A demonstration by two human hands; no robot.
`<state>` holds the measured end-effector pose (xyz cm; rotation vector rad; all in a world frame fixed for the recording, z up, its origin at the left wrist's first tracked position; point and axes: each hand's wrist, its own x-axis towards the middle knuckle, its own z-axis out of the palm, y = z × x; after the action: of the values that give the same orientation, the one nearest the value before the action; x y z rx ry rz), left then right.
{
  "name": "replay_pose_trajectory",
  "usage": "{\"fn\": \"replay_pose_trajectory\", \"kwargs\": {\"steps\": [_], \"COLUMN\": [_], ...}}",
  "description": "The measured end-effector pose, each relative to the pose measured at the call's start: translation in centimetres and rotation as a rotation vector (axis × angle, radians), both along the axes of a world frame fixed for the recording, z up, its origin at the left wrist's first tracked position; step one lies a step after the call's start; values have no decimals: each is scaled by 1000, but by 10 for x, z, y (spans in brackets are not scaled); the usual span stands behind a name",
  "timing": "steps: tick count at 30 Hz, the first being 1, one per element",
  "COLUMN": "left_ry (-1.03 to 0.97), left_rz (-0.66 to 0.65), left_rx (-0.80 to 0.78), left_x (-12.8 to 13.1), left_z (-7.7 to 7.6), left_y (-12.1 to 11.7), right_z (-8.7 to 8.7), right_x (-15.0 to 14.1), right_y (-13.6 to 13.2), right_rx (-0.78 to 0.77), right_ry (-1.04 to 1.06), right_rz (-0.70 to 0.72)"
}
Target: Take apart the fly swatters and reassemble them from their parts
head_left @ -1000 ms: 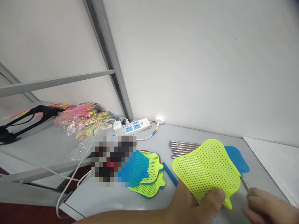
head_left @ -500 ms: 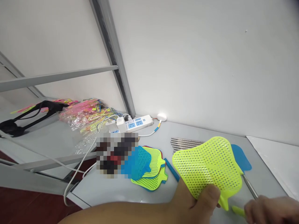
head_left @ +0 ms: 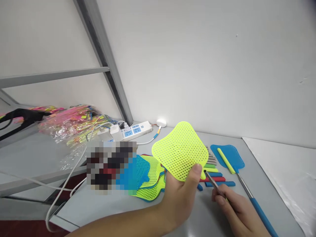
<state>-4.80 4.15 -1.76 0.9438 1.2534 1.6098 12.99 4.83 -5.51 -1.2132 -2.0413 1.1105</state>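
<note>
My left hand [head_left: 181,197] grips a yellow-green perforated fly swatter head [head_left: 180,149] near its neck, thumb on top. In my right hand [head_left: 238,209] is a metal rod [head_left: 212,181], its open end close to the swatter neck; whether they touch I cannot tell. A bit of yellow-green shows under the right fingers. Beyond that hand lies a blue fly swatter [head_left: 259,210] with a metal shaft, and a yellow-green grip tube [head_left: 225,160] rests across its head. Red [head_left: 218,179], blue and green grip tubes lie behind the rod, with several bare metal rods [head_left: 211,159] partly hidden.
Stacked swatter heads [head_left: 153,192] in blue and yellow-green lie left of my hand, beside a pixelated area. Farther back are a power strip [head_left: 138,130], white cables and a white round device [head_left: 161,123]. Bagged colourful items [head_left: 71,121] fill the left shelf. White sheeting [head_left: 278,164] lies at right.
The view has shifted right. My left hand has raised the swatter head away from me. My right hand has come in from the right edge, bringing the metal rod up to the neck.
</note>
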Motion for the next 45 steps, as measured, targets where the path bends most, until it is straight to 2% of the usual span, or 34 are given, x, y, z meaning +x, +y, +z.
{"fn": "replay_pose_trajectory", "kwargs": {"steps": [4, 12, 23, 31, 40, 45], "left_ry": [5, 57, 115, 128, 16, 109], "left_rz": [-23, -33, -47, -51, -40, -89], "left_rx": [-48, -28, -23, -17, 34, 17], "left_x": [0, -2, -3, -6, -2, -3], "left_z": [5, 3, 4, 4, 0, -1], "left_y": [5, 5, 6, 11, 17, 18], "right_z": [5, 9, 12, 14, 13, 14], "right_x": [0, -2, 0, 0, -2, -3], "right_y": [1, 2, 2, 4, 5, 6], "right_rx": [-7, -52, -31, 43, -16, -23], "right_ry": [6, 1, 2, 4, -15, -11], "right_rz": [34, 83, 67, 52, 43, 27]}}
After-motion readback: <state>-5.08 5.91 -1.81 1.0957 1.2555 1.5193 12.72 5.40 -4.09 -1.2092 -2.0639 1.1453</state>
